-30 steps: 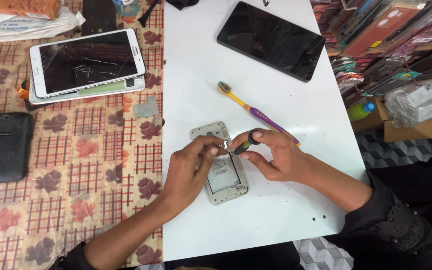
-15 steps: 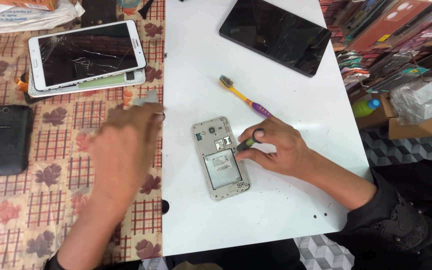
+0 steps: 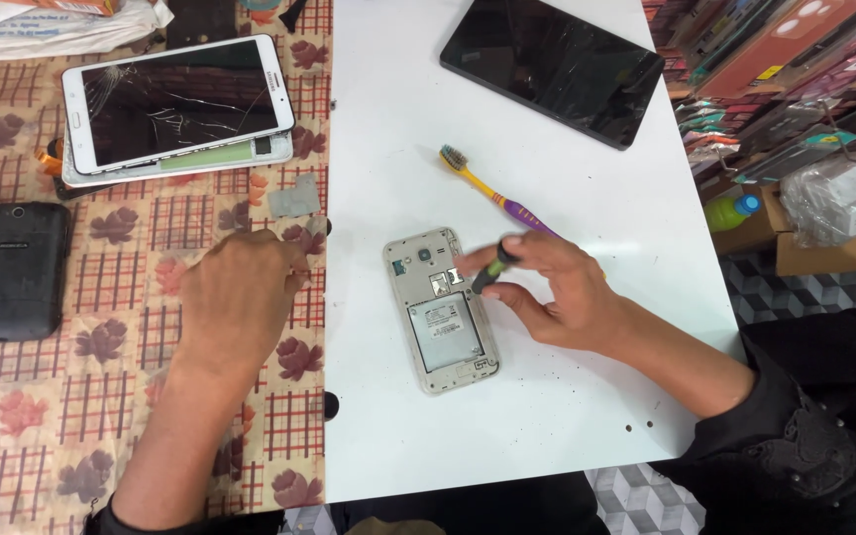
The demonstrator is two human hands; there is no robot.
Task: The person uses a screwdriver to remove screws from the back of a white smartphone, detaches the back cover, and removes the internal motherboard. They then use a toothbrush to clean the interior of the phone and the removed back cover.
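**Silver phone lies opened on the white board**

Silver-framed and stripped of its back cover, the phone (image 3: 440,309) lies face down near the middle of the white board (image 3: 587,396), its battery and card slots showing. So the opening-up looks done; whether any screws are already out is too small to tell, and the inner frame appears to be in place.

Just right of the phone's upper half, the right hand (image 3: 557,297) pinches a small screwdriver with a dark and green handle (image 3: 490,268) between thumb and fingertips. The tool slants down towards the phone's upper right edge, its tip too small to place exactly. The wrist rests low on the board, and the forearm in a dark sleeve runs off to the lower right.

Left of the phone, off the board and over the checked tablecloth (image 3: 101,396), the left hand (image 3: 240,297) hovers palm down with its fingers curled under; what they hold, if anything, is hidden. A small grey patch (image 3: 296,196) lies just beyond its knuckles.

Above and to the right of the phone lies a yellow and purple toothbrush (image 3: 492,188), and farther that way a black tablet (image 3: 557,64). Up and to the left of the phone sits a white tablet with a cracked screen (image 3: 175,99), and well to the left a black handset (image 3: 17,267).
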